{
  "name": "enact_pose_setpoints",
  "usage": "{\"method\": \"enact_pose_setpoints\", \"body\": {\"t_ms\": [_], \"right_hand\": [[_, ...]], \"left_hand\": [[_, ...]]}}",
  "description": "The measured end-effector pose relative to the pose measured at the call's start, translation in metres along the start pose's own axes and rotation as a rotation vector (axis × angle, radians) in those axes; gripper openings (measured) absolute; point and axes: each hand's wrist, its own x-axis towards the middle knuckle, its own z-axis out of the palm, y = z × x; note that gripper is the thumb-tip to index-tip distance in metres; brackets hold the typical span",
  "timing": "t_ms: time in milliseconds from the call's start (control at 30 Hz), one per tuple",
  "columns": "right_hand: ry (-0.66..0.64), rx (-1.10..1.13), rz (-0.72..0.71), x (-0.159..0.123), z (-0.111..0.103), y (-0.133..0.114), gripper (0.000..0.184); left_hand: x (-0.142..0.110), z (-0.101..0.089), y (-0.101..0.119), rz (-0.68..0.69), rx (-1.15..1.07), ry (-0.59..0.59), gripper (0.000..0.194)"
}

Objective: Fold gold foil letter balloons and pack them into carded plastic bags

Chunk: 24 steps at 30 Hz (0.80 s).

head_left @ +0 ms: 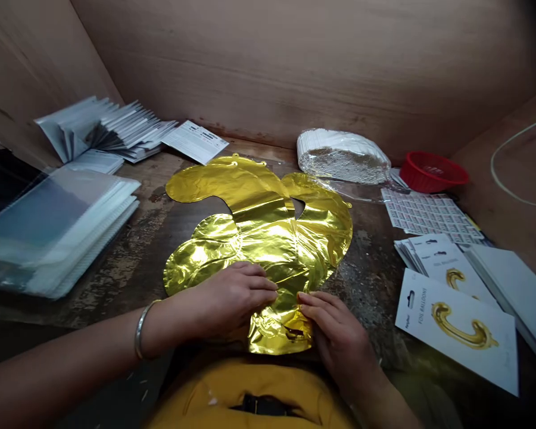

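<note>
Flat gold foil balloons (268, 232) lie overlapped in a pile on the worn wooden table, creased and shiny, with their lower end near my body. My left hand (232, 295) rests over the foil, its fingers bent and pressed together on it; the thumb is hidden. At the lower right edge, my right hand (335, 333) pinches the foil between thumb and fingers. A small dark gap or fold shows in the foil just left of that hand. Nearest the right hand is a white card (458, 330) printed "FOIL BALLOONS" with a gold curved shape.
Clear plastic bags (58, 232) are stacked at left, with folded white cards (120, 128) behind them. One printed card (195, 142) lies at the back. A wrapped white bundle (342, 156), red bowl (434, 171) and sticker sheets (431, 213) stand at back right. Wooden panels (295, 65) enclose the table.
</note>
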Motion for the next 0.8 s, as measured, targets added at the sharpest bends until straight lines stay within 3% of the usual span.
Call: {"method": "enact_pose_setpoints", "body": {"t_ms": [200, 367, 533, 600, 800], "right_hand": [[-0.015, 0.040, 0.113, 0.001, -0.001, -0.005, 0.030], [0.038, 0.106, 0.154, 0.002, 0.002, -0.005, 0.027], [0.082, 0.170, 0.326, 0.010, 0.001, -0.012, 0.018], [0.100, 0.151, 0.365, 0.014, 0.002, -0.013, 0.011], [0.087, -0.062, 0.380, 0.026, 0.010, -0.008, 0.026]], "left_hand": [[-0.023, 0.006, -0.002, -0.009, -0.083, 0.004, 0.038], [-0.033, 0.004, 0.020, -0.215, -0.073, -0.005, 0.056], [-0.019, 0.017, 0.036, -0.502, -0.074, 0.175, 0.015], [-0.011, 0.021, 0.040, -0.593, -0.078, 0.196, 0.017], [0.000, 0.025, 0.041, -0.736, 0.014, 0.220, 0.017]]}}
